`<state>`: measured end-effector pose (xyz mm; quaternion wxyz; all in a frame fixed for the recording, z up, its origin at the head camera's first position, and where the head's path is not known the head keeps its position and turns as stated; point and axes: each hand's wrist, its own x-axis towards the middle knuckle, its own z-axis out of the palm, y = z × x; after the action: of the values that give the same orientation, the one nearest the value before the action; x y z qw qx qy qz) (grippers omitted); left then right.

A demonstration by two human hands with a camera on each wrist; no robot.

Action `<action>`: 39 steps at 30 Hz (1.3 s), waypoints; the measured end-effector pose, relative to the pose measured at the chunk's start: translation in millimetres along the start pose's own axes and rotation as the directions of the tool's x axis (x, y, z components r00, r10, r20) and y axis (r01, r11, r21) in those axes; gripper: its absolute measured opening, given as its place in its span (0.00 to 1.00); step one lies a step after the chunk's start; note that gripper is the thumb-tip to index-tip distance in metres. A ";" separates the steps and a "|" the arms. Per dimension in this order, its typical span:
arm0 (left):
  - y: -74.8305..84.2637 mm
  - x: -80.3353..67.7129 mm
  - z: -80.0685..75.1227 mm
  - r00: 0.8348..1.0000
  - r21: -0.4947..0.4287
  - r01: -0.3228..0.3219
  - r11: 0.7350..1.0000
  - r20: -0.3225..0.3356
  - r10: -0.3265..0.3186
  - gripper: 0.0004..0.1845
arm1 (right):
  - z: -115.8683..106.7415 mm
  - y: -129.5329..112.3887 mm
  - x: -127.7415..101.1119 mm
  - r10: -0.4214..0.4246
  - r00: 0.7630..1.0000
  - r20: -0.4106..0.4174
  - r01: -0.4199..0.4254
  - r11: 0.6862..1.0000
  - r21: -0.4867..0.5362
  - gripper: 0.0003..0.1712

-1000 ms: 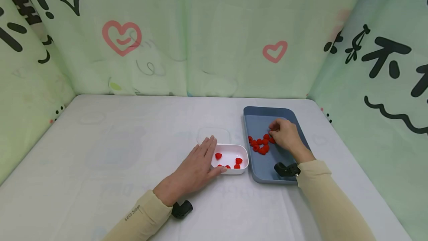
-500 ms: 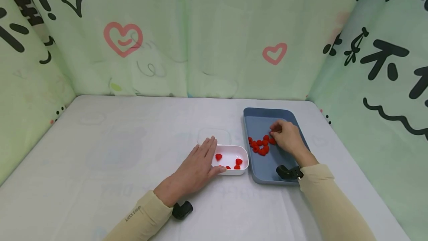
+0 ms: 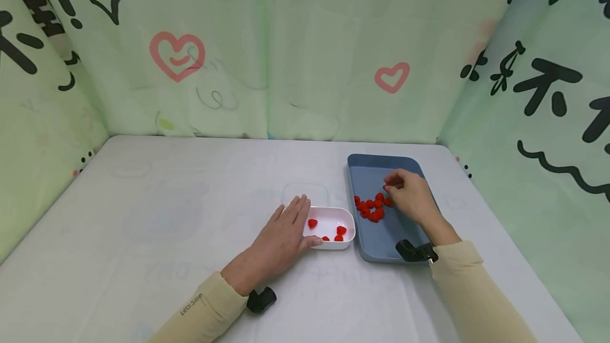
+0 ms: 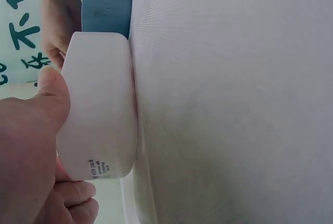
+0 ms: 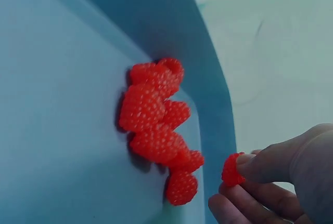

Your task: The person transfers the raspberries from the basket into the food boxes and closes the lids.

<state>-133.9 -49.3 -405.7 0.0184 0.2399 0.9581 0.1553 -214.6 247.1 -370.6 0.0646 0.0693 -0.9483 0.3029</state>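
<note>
My right hand [image 3: 405,195] hovers over a blue tray [image 3: 371,165] and pinches one red raspberry [image 5: 231,169] between thumb and fingertips. A pile of several raspberries [image 3: 371,208] lies in the tray just left of that hand, also seen as the pile [image 5: 156,125] in the right wrist view. My left hand [image 3: 292,227] lies flat on the table against a white box [image 3: 348,224], straight fingers along its left wall and the thumb [image 4: 52,89] on its near wall. Several raspberries [image 3: 339,230] sit inside the box.
A clear lid [image 3: 305,193] lies on the table right behind the white box. The blue tray stands close to the box's right side. Green printed cloth walls [image 3: 295,52] close in the white table [image 3: 157,210] at the back and both sides.
My right hand has risen slightly off the raspberry pile, with one berry pinched in its fingertips. The left hand and the white box have stayed put.
</note>
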 end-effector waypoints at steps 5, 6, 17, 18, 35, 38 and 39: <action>0.9 0.0 -0.2 1.000 0.007 0.007 1.000 0.002 -0.007 0.45 | -1.6 -6.7 -4.3 -0.023 1.000 -0.011 0.023 1.000 0.015 0.10; 1.1 -0.1 -0.5 1.000 0.008 0.006 1.000 0.002 -0.006 0.45 | -1.9 -8.0 -5.1 -0.028 1.000 -0.011 0.028 0.999 0.020 0.10; 2.3 -0.8 -2.1 1.000 0.018 0.008 1.000 0.001 -0.008 0.44 | -1.2 -23.7 -15.8 -0.083 0.996 -0.016 0.084 0.994 0.067 0.10; 2.4 -0.9 -2.1 1.000 0.022 0.007 1.000 0.000 -0.007 0.44 | -0.8 -25.5 -16.6 -0.089 0.996 -0.015 0.090 0.994 0.070 0.10; 3.8 -0.9 -1.0 1.000 0.030 0.011 0.999 0.006 -0.011 0.44 | 8.4 -52.7 -33.1 -0.135 0.990 0.050 0.126 0.981 0.147 0.10; 3.4 -0.8 -0.9 1.000 0.036 0.005 0.999 -0.002 -0.005 0.44 | 12.3 -56.8 -35.6 -0.143 0.988 0.059 0.130 0.974 0.184 0.10; 3.3 -0.8 -1.1 1.000 0.037 0.005 0.999 -0.002 -0.005 0.44 | 13.8 -58.0 -36.3 -0.149 0.987 0.059 0.135 0.972 0.194 0.09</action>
<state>-131.8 -47.3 -403.7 0.0135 0.2378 0.9614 0.1376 -170.2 195.6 -354.9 0.0445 0.1540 -0.9096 0.3834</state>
